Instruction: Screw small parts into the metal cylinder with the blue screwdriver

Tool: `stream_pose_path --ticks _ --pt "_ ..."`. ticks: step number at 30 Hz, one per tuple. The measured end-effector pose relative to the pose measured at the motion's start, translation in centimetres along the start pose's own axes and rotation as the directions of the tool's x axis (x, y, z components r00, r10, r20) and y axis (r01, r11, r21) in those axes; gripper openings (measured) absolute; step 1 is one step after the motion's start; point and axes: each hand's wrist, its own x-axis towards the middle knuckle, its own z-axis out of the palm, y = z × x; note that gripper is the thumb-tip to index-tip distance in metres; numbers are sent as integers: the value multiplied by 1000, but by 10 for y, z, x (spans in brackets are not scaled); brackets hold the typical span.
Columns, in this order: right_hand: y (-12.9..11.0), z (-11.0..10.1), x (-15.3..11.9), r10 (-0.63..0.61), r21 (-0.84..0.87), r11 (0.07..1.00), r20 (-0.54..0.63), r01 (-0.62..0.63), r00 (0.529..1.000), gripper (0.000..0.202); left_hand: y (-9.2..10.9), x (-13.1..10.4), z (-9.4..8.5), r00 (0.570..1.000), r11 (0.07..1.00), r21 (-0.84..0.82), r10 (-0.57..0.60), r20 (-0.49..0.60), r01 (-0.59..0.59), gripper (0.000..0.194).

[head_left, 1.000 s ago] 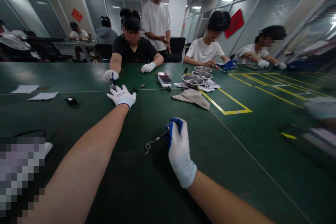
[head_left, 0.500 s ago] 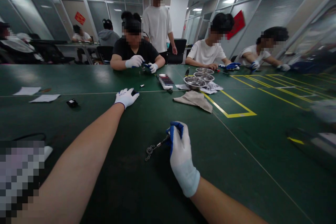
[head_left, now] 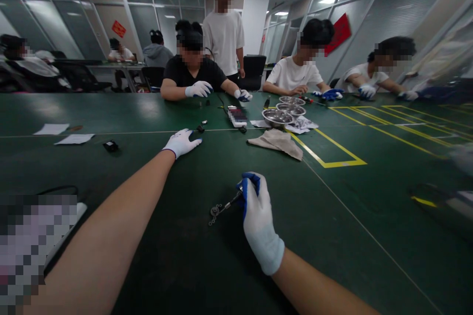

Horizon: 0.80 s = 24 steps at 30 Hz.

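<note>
My left hand (head_left: pixel 182 143), in a white glove, lies low over the green table (head_left: pixel 177 236) with its fingers stretched out and nothing held in them. Just beyond its fingertips sits a small black part (head_left: pixel 200 128), with a small shiny metal piece (head_left: pixel 204 122) behind it. My right hand (head_left: pixel 258 211), gloved in white with blue-coated fingers, is closed around a slim metal rod tool (head_left: pixel 232 202). At the tool's lower left tip cluster a larger ring (head_left: pixel 215 211) and several tiny metal rings. The glove hides the tool's upper end.
Three steel bowls (head_left: pixel 278 117) stand ahead near a grey cloth (head_left: pixel 277 143) and a white device with a screen (head_left: pixel 237 116). To the left lie paper sheets (head_left: pixel 75 139) and a black object (head_left: pixel 110 145). Co-workers sit across the table, their gloved hands (head_left: pixel 198 89) at its far side.
My left hand has let go of the small black part, which now rests beyond the fingertips. My right hand keeps its hold on the rod tool. The view has shifted slightly.
</note>
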Motion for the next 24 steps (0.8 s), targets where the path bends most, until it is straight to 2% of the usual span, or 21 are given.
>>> stream_pose_path --ticks 9,15,19,24 --pt "2 6 7 -80 19 997 -7 80 997 43 8 -61 3 990 990 -21 143 1 -143 80" --pt "5 10 13 -25 60 998 -43 27 999 42 26 -116 7 967 965 -67 255 -2 -255 72" --pt "7 13 17 -36 63 997 -66 41 997 39 40 -156 9 936 919 -184 349 -38 -350 59" --pt "9 14 20 -70 47 996 -100 75 992 39 57 -198 7 920 880 -278 389 -40 -384 53"
